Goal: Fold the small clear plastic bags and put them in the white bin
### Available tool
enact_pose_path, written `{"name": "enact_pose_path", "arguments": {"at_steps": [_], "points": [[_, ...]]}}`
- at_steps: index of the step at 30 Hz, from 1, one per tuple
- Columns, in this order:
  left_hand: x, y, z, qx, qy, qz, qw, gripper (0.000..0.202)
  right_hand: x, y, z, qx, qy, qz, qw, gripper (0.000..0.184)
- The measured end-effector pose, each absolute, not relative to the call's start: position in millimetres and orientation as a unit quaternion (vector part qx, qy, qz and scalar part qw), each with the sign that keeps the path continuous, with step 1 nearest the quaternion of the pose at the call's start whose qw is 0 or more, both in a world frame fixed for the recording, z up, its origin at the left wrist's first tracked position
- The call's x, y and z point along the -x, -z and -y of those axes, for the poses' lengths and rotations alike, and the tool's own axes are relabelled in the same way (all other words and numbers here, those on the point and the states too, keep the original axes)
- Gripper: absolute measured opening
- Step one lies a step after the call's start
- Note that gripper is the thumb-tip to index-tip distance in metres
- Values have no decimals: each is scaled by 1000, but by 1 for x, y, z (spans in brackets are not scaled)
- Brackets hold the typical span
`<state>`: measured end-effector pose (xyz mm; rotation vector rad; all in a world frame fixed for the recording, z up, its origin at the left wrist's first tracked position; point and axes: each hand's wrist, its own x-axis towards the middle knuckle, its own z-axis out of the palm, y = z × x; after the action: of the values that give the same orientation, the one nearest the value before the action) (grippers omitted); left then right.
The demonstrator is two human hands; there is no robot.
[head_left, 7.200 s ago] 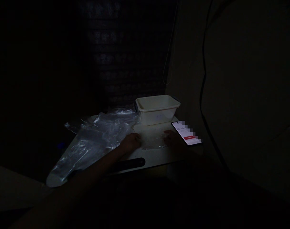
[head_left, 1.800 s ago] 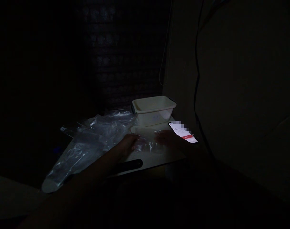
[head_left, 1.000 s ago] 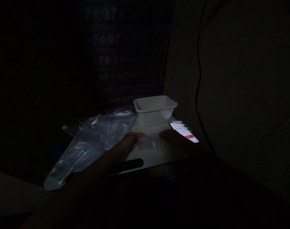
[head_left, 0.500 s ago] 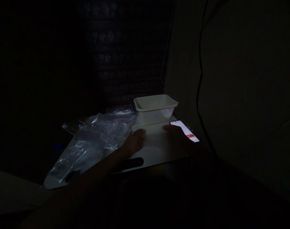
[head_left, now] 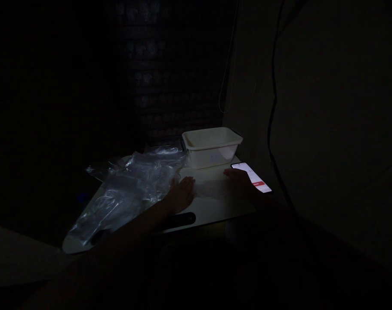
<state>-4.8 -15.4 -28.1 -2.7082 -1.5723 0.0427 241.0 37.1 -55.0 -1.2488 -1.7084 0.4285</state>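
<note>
A folded or flattened clear plastic bag [head_left: 210, 189] lies on the small white table [head_left: 211, 211] between my hands. My left hand [head_left: 180, 196] rests at its left edge, fingers stretched out and lying flat. At the bag's right end is my right hand [head_left: 241, 181], mostly a dark silhouette; one outstretched finger shows, pointing left, and the rest are lost in shadow. Left of my left hand spreads a loose pile of clear plastic bags [head_left: 125, 187].
A white plastic tub [head_left: 211, 157] stands at the back of the table. A lit phone [head_left: 258, 184] lies at the right edge, partly behind my right hand. A dark cable [head_left: 270, 129] hangs along the right wall. The table has a dark handle slot [head_left: 183, 219] near its front.
My left hand's fingers look more spread and flatter than before. The right hand stays almost in place, and the whole view has shifted slightly.
</note>
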Motion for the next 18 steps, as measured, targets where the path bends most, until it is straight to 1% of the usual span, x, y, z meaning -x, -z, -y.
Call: {"name": "enact_pose_path", "arguments": {"at_steps": [4,8,11,12,15,18], "points": [[6,31,15,864,-25,502,14,51,-238,50,-38,526,-120,730,421,23],[8,34,14,867,-22,497,21,52,-227,45,-28,554,-56,745,368,31],[9,35,15,866,-19,499,25,52,-211,43,-17,548,-49,763,339,35],[9,35,15,865,-20,500,25,52,-204,42,-14,554,-34,773,308,37],[8,34,16,860,-27,510,14,53,-181,40,-6,498,31,832,243,42],[7,33,17,854,-33,519,7,53,-161,37,0,454,59,867,197,43]]}}
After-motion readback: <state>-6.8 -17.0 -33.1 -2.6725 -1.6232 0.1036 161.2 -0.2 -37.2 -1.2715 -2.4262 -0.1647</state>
